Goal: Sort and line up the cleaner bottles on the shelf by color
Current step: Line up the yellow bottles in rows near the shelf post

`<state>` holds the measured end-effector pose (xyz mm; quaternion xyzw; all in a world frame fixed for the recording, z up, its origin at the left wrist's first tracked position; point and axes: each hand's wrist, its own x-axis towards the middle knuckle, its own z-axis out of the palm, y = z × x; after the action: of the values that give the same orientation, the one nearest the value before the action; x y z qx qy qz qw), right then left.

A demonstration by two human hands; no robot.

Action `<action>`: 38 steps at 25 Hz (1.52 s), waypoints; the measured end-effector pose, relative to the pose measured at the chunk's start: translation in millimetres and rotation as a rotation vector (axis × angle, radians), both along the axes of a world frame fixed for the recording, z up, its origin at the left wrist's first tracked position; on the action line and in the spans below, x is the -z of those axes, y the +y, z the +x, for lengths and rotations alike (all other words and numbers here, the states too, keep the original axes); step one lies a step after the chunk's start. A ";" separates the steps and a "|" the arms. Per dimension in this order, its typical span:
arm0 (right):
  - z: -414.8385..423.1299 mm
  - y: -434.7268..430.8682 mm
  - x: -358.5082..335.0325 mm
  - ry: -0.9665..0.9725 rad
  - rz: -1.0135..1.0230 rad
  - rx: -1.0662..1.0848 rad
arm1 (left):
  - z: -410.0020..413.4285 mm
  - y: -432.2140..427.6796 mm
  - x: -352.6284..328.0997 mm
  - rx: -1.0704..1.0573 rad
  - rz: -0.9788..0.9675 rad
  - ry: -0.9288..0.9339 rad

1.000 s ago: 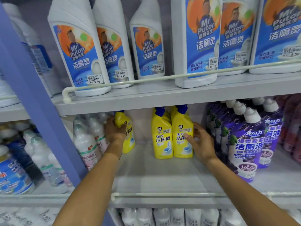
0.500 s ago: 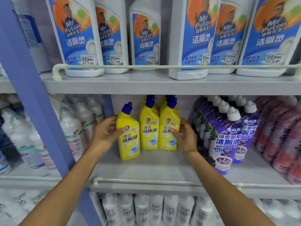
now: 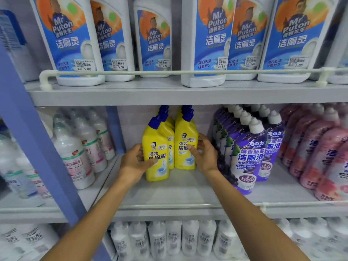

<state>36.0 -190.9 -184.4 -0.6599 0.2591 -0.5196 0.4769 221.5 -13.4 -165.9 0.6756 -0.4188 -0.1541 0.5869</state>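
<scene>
Several yellow cleaner bottles with blue caps stand in two short rows on the middle shelf (image 3: 188, 191). My left hand (image 3: 134, 162) grips the front left yellow bottle (image 3: 156, 153), thumb across its label, and this bottle stands a little forward of the row. My right hand (image 3: 204, 153) holds the front right yellow bottle (image 3: 183, 147) from its right side, thumb on the label. Purple cleaner bottles (image 3: 246, 153) with white caps line up just right of my right hand, and pink bottles (image 3: 320, 149) stand further right.
White bottles with blue labels (image 3: 79, 40) fill the upper shelf behind a white guard rail (image 3: 169, 72). Clear white bottles (image 3: 75, 149) stand left of a blue upright post (image 3: 32, 140). White bottles (image 3: 169, 238) crowd the lowest shelf. A rail (image 3: 188, 206) edges the middle shelf.
My left hand has carried its yellow bottle rightward from the left side of the shelf until it stands against the other yellow bottles. My right hand stays on the right yellow bottle.
</scene>
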 end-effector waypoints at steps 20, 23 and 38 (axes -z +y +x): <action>-2.2 -7.5 3.9 0.042 0.075 -0.055 | -18.3 -15.4 17.8 -0.044 -0.053 0.018; -2.0 -9.7 2.7 0.050 0.099 -0.053 | -15.4 -12.7 16.2 -0.059 -0.043 0.013; -1.2 0.0 -2.3 0.101 0.141 -0.004 | -7.8 -15.7 34.5 0.028 -0.120 0.095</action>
<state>34.9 -190.9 -182.1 -0.6504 0.3175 -0.4651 0.5097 213.7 -29.1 -200.4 0.6250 -0.4084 -0.1689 0.6435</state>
